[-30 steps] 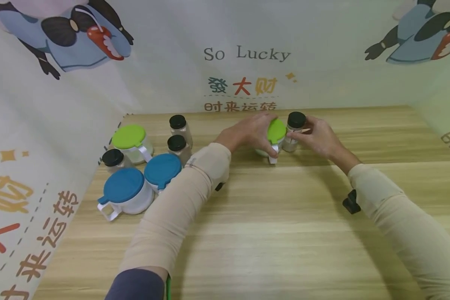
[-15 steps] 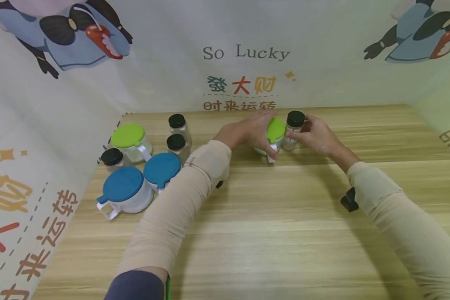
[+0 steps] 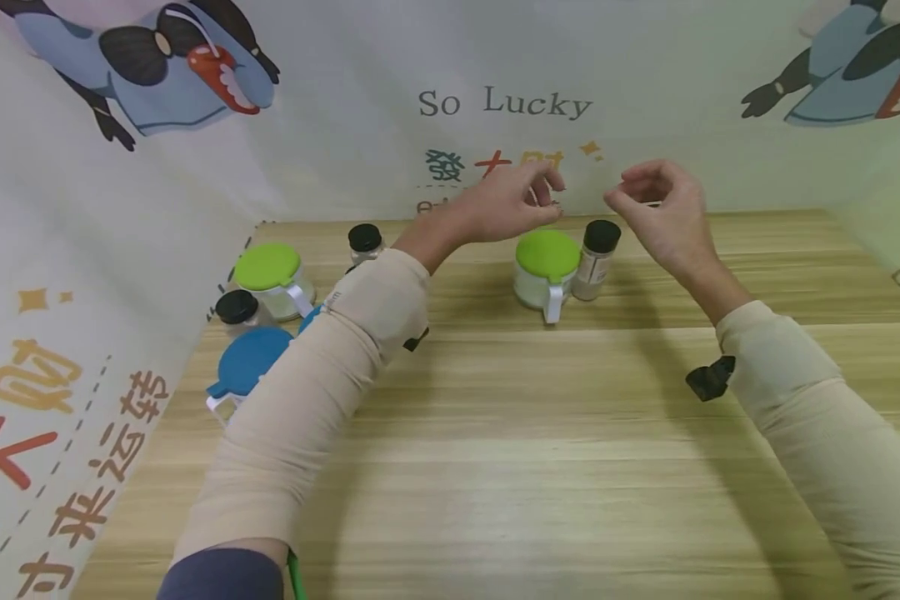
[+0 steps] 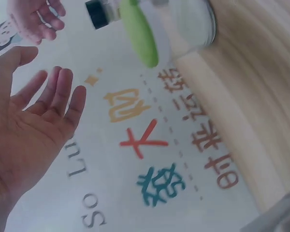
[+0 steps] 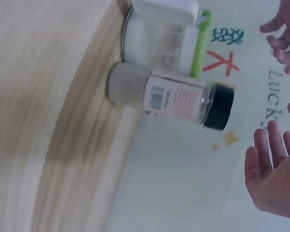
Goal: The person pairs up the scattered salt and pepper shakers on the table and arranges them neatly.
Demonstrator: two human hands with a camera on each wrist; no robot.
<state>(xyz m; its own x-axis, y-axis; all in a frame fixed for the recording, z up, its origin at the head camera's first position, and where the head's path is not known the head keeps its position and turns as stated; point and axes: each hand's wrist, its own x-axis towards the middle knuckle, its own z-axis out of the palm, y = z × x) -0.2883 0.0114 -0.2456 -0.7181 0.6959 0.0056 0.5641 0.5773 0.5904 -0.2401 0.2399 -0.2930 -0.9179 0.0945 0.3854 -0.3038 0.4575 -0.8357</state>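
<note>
My left hand (image 3: 506, 202) is raised above and left of a green-lidded seasoning jar (image 3: 547, 271), its fingers loosely bent around nothing. My right hand (image 3: 667, 212) hangs in the air to the right, thumb and fingers apart and holding nothing. Below and between the hands, the green-lidded jar stands upright with its white handle toward me. Close against its right side is a black-capped spice bottle (image 3: 595, 265), also upright. The right wrist view shows a barcode label on this spice bottle (image 5: 169, 96). In the left wrist view the palm of the left hand (image 4: 36, 125) faces the camera.
At the left stand another green-lidded jar (image 3: 270, 271), blue-lidded jars (image 3: 251, 360) and black-capped bottles (image 3: 238, 308), partly hidden by my left sleeve. A printed curtain (image 3: 345, 133) rises behind the wooden table (image 3: 510, 450) and along its sides.
Both hands have let go and lifted: the left off the green-lidded jar, the right off the spice bottle. Jar and bottle stay standing side by side.
</note>
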